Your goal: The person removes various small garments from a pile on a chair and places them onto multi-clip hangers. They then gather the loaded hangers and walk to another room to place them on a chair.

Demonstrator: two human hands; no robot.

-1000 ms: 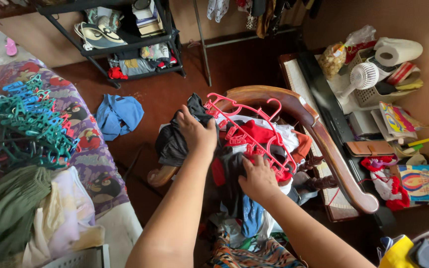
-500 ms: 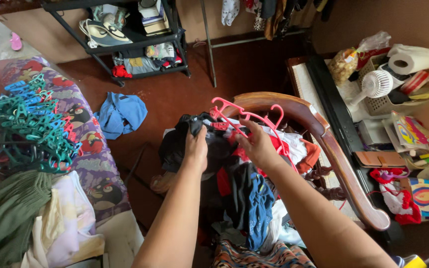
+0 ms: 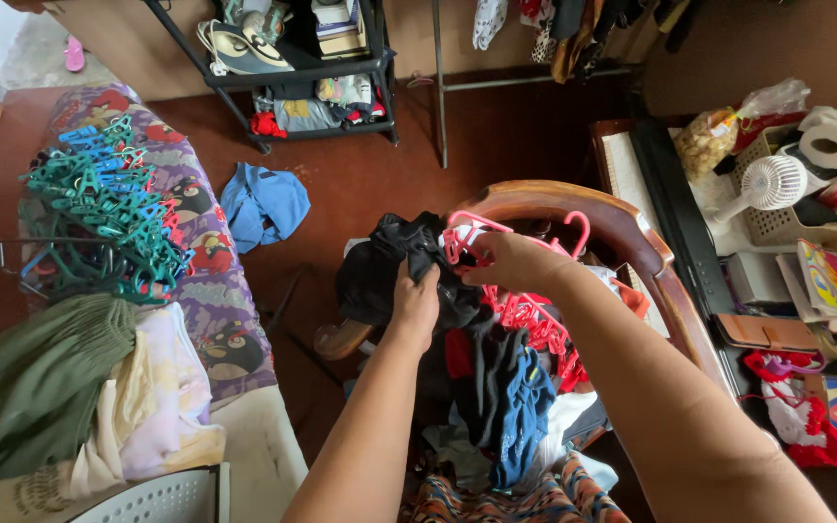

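Wooden chair (image 3: 670,281) heaped with laundry, left hand (image 3: 417,300) gripping black garment (image 3: 389,266), right hand (image 3: 511,261) clasping pink hangers (image 3: 525,315)

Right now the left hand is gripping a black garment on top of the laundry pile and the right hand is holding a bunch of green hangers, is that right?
Not quite. The left hand does grip the black garment on the laundry pile, but the hangers in the right hand are pink, not green. The green hangers lie untouched on the patterned bed cover to the left. The head view shows this.
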